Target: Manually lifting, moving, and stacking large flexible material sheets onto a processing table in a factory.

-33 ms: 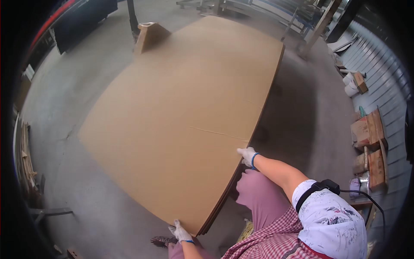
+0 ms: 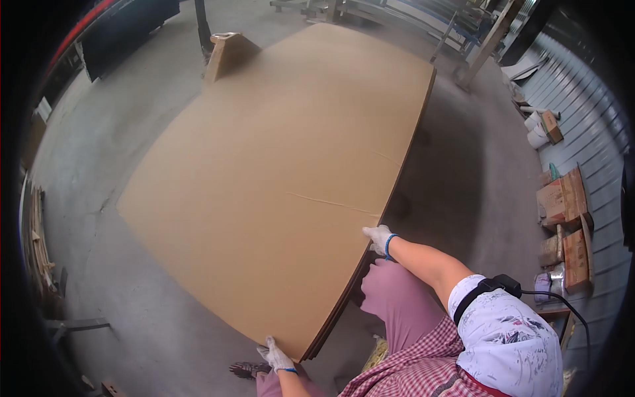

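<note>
A broad tan cardboard sheet (image 2: 264, 145) spreads across the middle, with a thin raised crease near its right edge. Below its near right edge, darker layered edges (image 2: 329, 331) show, as of stacked sheets. My right hand (image 2: 380, 239), in a white glove, grips that right edge with the thumb on top; its other fingers are mostly hidden. At the nearest corner, my gloved left hand (image 2: 276, 355) holds the border, thumb up against the sheet and the other fingers partly out of sight. What bears the sheets underneath is hidden.
A brown block-like piece (image 2: 228, 56) stands by the far left edge of the sheet. Along the ribbed wall on the right are cardboard boxes (image 2: 561, 198) and white buckets (image 2: 537, 135). Wooden strips (image 2: 41, 231) lie at far left. Metal frames (image 2: 456, 33) stand at the back.
</note>
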Demonstrator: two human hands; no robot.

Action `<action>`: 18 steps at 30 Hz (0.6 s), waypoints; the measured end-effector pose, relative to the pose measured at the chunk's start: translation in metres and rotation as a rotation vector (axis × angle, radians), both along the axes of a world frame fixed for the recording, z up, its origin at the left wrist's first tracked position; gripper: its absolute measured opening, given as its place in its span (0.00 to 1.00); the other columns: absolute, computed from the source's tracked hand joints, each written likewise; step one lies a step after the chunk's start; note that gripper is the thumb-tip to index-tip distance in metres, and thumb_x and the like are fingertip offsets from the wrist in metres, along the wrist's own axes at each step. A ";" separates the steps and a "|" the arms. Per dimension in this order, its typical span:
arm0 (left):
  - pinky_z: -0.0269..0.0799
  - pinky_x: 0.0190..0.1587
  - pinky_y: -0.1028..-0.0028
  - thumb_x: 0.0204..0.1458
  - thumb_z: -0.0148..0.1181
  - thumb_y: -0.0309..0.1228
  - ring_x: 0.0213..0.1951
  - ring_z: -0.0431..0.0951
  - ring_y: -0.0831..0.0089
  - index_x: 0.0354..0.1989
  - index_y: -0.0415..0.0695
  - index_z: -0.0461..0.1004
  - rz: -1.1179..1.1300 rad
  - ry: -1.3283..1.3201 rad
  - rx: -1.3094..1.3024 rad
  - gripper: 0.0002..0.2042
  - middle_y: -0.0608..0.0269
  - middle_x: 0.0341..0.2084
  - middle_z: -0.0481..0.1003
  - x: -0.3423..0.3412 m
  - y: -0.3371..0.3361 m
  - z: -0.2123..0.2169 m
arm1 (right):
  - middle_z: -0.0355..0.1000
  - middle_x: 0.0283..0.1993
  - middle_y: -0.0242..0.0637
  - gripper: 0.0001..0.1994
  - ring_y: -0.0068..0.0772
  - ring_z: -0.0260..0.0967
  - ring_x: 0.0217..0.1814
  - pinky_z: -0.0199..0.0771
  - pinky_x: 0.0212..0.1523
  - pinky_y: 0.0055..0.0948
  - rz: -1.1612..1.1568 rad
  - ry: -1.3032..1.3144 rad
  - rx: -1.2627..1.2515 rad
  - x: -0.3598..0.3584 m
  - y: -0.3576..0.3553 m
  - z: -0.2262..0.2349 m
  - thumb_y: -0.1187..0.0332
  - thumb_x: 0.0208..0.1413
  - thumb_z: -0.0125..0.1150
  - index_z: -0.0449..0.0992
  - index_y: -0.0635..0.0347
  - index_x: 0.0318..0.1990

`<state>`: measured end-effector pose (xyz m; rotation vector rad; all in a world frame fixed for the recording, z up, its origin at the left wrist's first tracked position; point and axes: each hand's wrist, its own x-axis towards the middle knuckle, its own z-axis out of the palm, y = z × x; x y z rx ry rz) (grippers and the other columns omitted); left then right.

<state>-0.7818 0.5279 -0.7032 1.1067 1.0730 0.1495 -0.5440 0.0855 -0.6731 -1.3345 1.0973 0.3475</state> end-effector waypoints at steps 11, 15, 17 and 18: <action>0.66 0.56 0.64 0.57 0.53 0.22 0.54 0.68 0.63 0.69 0.47 0.48 -0.143 -0.121 0.067 0.32 0.55 0.59 0.63 0.010 -0.015 0.007 | 0.60 0.64 0.51 0.22 0.54 0.56 0.67 0.54 0.64 0.61 0.000 -0.050 -0.028 -0.014 -0.011 0.036 0.70 0.57 0.57 0.63 0.64 0.58; 0.68 0.53 0.64 0.57 0.54 0.26 0.51 0.70 0.63 0.68 0.46 0.51 -0.027 -0.095 0.102 0.30 0.56 0.57 0.66 -0.020 0.011 -0.027 | 0.65 0.59 0.50 0.20 0.54 0.63 0.62 0.62 0.60 0.58 -0.004 -0.027 -0.031 -0.007 0.021 0.029 0.72 0.56 0.59 0.65 0.64 0.56; 0.60 0.61 0.66 0.56 0.56 0.28 0.58 0.65 0.62 0.68 0.43 0.50 -0.118 0.083 0.105 0.32 0.53 0.61 0.62 -0.010 0.000 -0.013 | 0.71 0.52 0.48 0.17 0.50 0.71 0.52 0.73 0.53 0.50 -0.028 -0.234 0.250 -0.015 -0.006 0.007 0.75 0.56 0.57 0.68 0.66 0.54; 0.58 0.62 0.67 0.55 0.59 0.35 0.59 0.64 0.61 0.69 0.44 0.50 -0.205 0.354 0.165 0.35 0.54 0.63 0.60 0.007 -0.015 0.011 | 0.70 0.53 0.47 0.18 0.49 0.71 0.53 0.73 0.54 0.50 -0.033 -0.238 0.268 -0.020 -0.024 0.004 0.74 0.57 0.56 0.68 0.65 0.55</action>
